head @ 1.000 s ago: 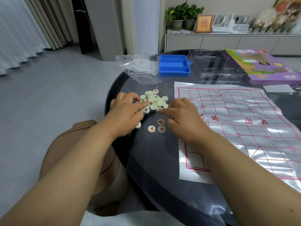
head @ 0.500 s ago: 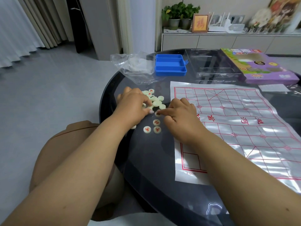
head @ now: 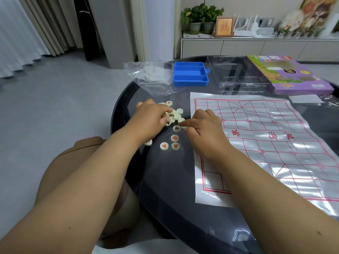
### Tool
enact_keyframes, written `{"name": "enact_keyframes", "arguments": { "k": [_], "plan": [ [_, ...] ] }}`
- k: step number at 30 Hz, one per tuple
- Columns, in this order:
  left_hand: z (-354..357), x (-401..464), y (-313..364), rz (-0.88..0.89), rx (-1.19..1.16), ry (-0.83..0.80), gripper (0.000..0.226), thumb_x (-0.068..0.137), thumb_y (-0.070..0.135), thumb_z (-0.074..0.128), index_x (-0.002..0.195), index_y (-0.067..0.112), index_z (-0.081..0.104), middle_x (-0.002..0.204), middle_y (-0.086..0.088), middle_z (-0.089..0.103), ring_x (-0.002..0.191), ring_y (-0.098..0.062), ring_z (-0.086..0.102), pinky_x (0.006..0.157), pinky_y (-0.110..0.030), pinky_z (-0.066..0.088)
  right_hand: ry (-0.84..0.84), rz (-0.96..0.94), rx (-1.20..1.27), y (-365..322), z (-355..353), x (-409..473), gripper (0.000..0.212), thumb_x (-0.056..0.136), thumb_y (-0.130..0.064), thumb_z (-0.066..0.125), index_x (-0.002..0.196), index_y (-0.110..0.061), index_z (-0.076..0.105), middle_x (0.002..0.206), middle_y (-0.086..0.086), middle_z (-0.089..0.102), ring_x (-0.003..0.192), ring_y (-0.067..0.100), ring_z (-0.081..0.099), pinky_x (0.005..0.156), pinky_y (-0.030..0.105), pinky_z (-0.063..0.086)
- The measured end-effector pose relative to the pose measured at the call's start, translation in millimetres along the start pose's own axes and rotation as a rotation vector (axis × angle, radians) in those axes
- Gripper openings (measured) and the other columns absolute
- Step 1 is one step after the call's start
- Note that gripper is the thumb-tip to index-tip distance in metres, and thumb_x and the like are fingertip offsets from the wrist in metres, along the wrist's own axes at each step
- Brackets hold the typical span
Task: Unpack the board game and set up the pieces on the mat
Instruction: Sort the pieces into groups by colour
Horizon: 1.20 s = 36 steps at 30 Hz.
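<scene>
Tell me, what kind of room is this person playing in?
Most likely a home living room. A low sideboard along the wall carries potted plants and a framed picture, long curtains hang at the left, and the game is laid out on a round dark glass table.

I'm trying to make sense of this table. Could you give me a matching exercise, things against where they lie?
Things:
1. blue tray
2. purple game box
3. board mat
4. pile of round pieces

Places:
A. far right of the table
B. between the two hands
C. beside the clear plastic bag
D. spread out under the right forearm

Pairs: 1-C, 2-A, 3-D, 4-B
</scene>
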State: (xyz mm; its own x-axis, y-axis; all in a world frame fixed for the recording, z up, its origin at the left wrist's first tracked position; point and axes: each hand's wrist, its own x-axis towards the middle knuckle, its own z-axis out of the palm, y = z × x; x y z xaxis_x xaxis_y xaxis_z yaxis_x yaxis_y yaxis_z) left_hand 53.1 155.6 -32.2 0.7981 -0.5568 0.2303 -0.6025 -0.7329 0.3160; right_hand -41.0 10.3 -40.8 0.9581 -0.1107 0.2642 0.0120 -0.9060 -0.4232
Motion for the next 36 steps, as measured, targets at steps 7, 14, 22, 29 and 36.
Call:
{"name": "enact_keyframes", "arguments": {
  "k": [7,14,22,29,36],
  "plan": [
    [-19.2,-13.0,9.6,-0.038,-0.085,-0.091,0.009,0.092,0.024,0.059,0.096,0.026,0.068,0.075,0.018,0.047,0.089,-0.01,0.046,0.088,-0.029,0.036,-0.109,-0.035,-0.05,-1.5,0.7,-0.3,0.064,0.077,-0.037,0.016,0.12,-0.035,0.063,0.096,-0.006,0.04,0.105,0.016,0.037,0.087,0.032,0.025],
    [-11.7,-21.8,2.1,-0.026,-0.023,-0.086,0.014,0.092,0.024,0.058,0.098,0.024,0.07,0.079,0.019,0.047,0.11,-0.013,0.044,0.089,-0.029,0.034,-0.127,-0.039,-0.062,-3.0,1.6,0.7,0.067,0.076,-0.039,0.014,0.125,-0.037,0.059,0.095,-0.006,0.037,0.106,0.017,0.037,0.083,0.03,0.022],
    [-4.8,-29.0,-5.9,0.048,-0.015,0.082,0.015,0.087,0.03,0.062,0.094,0.027,0.075,0.093,0.012,0.059,0.101,-0.016,0.041,0.091,-0.032,0.032,-0.052,-0.036,-0.128,-3.8,3.8,2.6,0.072,0.074,-0.043,0.011,0.131,-0.033,0.053,0.106,0.0,0.044,0.108,0.022,0.036,0.086,0.033,0.025],
    [-11.6,-35.2,-9.4,0.104,0.1,-0.059,0.051,0.082,0.048,0.028,0.108,0.038,0.071,0.098,0.012,0.048,0.102,-0.012,0.031,0.089,-0.026,0.015,0.123,0.198,0.011,6.3,-5.6,2.9,0.065,0.073,-0.03,0.019,0.119,-0.027,0.065,0.109,0.003,0.053,0.109,0.022,0.039,0.09,0.034,0.028],
    [-7.0,-21.5,-3.1,-0.024,-0.031,0.091,0.024,0.092,0.033,0.058,0.113,0.034,0.069,0.105,0.01,0.053,0.112,-0.016,0.035,0.094,-0.026,0.021,0.031,0.222,-0.056,14.0,-4.2,6.6,0.032,0.084,-0.039,0.05,0.109,-0.031,0.07,0.104,-0.001,0.054,0.108,0.022,0.042,0.084,0.032,0.028]
  ]
}}
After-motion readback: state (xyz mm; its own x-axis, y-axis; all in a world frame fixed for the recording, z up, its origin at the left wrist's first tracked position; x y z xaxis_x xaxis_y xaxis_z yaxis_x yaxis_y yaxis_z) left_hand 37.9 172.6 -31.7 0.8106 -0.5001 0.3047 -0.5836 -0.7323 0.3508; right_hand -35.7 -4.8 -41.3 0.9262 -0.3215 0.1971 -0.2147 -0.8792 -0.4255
